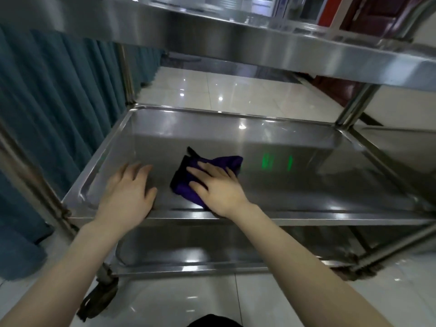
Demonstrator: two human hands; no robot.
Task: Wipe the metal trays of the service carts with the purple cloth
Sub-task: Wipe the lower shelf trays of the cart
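Pressing down on the purple cloth (182,185), the right hand (218,185) lies flat with its fingers spread and fairly straight, pointing towards 11 o'clock; the cloth is bunched beneath palm and fingers, showing past the fingertips at 10 o'clock and past the knuckles at 1 o'clock; it sits on the floor of the middle tray (295,175), close to the near rim and left of the tray's middle. That tray's long axis runs from 9 to 3 o'clock, and most of its bare metal lies at 2 to 3 o'clock of the cloth, so the next stroke probably sweeps that way, or out to 12 o'clock; the right hand, already on the cloth, is the one to make it. At 9 o'clock of the cloth, just beside it but apart, the left hand (128,192) rests open on the tray floor near the front rim, holding nothing, seemingly steadying the cart.
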